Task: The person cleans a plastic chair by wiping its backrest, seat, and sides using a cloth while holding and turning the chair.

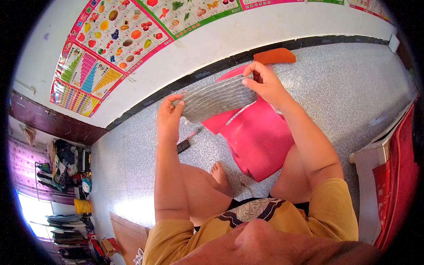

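Between my two hands a grey striped piece of cloth (216, 100) is held up and stretched out. My left hand (171, 110) pinches its left end between thumb and fingers. At the upper right corner, my right hand (263, 84) pinches the other end. Below and behind the cloth, a large pink sheet-like piece (260, 139) drapes down between my knees; its material I cannot make out. A narrow pale strip shows along its upper part. Neither hand touches the pink piece visibly.
An orange piece (274, 56) lies on the speckled floor near the wall. A dark brush (183, 146) lies by my left knee. Cardboard (128, 234) is at lower left, a red-covered piece of furniture (395, 176) at right. Picture charts (119, 35) hang on the wall.
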Action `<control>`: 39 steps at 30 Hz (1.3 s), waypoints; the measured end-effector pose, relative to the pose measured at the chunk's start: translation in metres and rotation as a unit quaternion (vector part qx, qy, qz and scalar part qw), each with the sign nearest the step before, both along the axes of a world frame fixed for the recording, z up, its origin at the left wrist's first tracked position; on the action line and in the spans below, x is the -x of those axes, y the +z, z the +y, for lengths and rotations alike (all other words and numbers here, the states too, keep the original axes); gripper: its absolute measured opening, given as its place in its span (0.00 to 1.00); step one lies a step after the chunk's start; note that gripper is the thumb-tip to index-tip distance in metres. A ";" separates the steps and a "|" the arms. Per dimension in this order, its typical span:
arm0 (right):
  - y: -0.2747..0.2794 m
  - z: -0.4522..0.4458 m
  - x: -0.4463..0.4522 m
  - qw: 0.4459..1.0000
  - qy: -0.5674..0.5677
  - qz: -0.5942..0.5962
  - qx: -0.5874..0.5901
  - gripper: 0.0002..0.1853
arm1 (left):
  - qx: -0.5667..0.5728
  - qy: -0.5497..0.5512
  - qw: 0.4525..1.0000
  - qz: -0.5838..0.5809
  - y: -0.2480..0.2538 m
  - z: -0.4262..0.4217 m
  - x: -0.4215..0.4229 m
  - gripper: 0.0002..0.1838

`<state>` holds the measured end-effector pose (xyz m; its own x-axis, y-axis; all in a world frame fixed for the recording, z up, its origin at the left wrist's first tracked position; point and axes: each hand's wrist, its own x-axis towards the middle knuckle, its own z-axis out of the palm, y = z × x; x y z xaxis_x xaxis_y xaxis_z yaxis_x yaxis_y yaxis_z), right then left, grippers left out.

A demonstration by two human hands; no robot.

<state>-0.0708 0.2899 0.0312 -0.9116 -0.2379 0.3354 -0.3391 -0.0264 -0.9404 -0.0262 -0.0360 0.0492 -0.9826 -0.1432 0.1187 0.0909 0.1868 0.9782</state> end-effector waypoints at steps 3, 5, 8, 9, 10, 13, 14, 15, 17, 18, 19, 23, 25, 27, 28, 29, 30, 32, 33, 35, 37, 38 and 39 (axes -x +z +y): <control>-0.010 -0.010 -0.002 0.999 -0.033 0.021 -0.038 0.11 | 0.093 0.011 0.995 0.022 0.000 0.019 -0.009 0.14; -0.018 -0.028 -0.010 0.999 0.000 0.045 -0.004 0.13 | 0.057 -0.007 0.998 0.029 -0.001 0.039 -0.014 0.17; -0.023 -0.061 -0.035 0.991 0.086 0.082 0.057 0.19 | -0.058 -0.049 0.997 0.016 0.008 0.079 -0.028 0.22; -0.023 -0.068 -0.041 0.988 0.108 0.093 0.064 0.21 | -0.004 -0.044 0.999 0.013 0.002 0.079 -0.026 0.23; -0.024 -0.072 -0.045 0.983 0.130 0.103 0.072 0.23 | 0.051 -0.038 0.998 0.011 -0.008 0.076 -0.022 0.24; -0.028 -0.070 -0.043 0.988 0.116 0.091 0.048 0.25 | 0.036 -0.057 0.998 -0.009 -0.016 0.076 -0.017 0.24; -0.029 -0.070 -0.043 0.990 0.095 0.095 0.038 0.25 | 0.003 -0.066 0.998 -0.018 -0.017 0.076 -0.016 0.24; -0.030 -0.070 -0.043 0.992 0.074 0.099 0.027 0.25 | -0.029 -0.075 0.996 -0.027 -0.018 0.076 -0.014 0.24; -0.034 -0.069 -0.040 0.989 -0.010 0.146 -0.013 0.25 | -0.093 -0.084 0.991 -0.049 -0.021 0.076 -0.011 0.23; -0.036 -0.069 -0.034 0.978 -0.074 0.188 -0.042 0.25 | -0.131 -0.077 0.987 -0.060 -0.017 0.078 -0.012 0.22; -0.039 -0.068 -0.028 0.961 -0.136 0.229 -0.071 0.26 | -0.169 -0.069 0.981 -0.071 -0.008 0.082 -0.014 0.20; -0.058 -0.059 -0.007 0.985 0.080 -0.089 0.123 0.28 | -0.246 -0.113 0.960 -0.071 -0.005 0.070 -0.014 0.18; -0.047 -0.047 -0.008 0.961 0.181 -0.179 0.107 0.27 | -0.260 -0.105 0.958 -0.063 -0.004 0.070 -0.014 0.17; -0.046 -0.045 -0.009 0.962 0.196 -0.177 0.068 0.26 | -0.262 -0.101 0.958 -0.058 -0.005 0.069 -0.015 0.16; -0.043 -0.046 -0.011 0.966 0.175 -0.169 0.083 0.25 | -0.257 -0.099 0.960 -0.059 -0.008 0.066 -0.014 0.17; -0.038 -0.047 -0.014 0.970 0.155 -0.162 0.099 0.25 | -0.251 -0.098 0.961 -0.060 -0.010 0.065 -0.014 0.17; -0.034 -0.048 -0.016 0.972 0.134 -0.154 0.115 0.24 | -0.199 -0.095 0.972 -0.079 -0.010 0.065 -0.014 0.17; -0.036 -0.046 -0.012 0.970 0.139 -0.168 0.111 0.24 | -0.092 -0.089 0.985 -0.116 -0.009 0.068 -0.014 0.17; -0.037 -0.045 -0.011 0.968 0.141 -0.175 0.109 0.24 | -0.096 -0.097 0.984 -0.117 -0.015 0.065 -0.012 0.18; -0.038 -0.043 -0.011 0.940 0.209 -0.223 0.151 0.24 | -0.106 -0.114 0.981 -0.119 -0.032 0.059 -0.007 0.18; -0.040 -0.043 -0.014 0.918 0.259 -0.239 0.180 0.24 | -0.238 -0.134 0.952 -0.136 -0.025 0.063 -0.009 0.19; -0.041 -0.045 -0.016 0.914 0.277 -0.231 0.188 0.25 | -0.303 -0.143 0.931 -0.143 -0.023 0.065 -0.009 0.20; -0.041 -0.047 -0.018 0.908 0.295 -0.224 0.195 0.25 | -0.307 -0.154 0.923 -0.174 -0.025 0.063 -0.008 0.20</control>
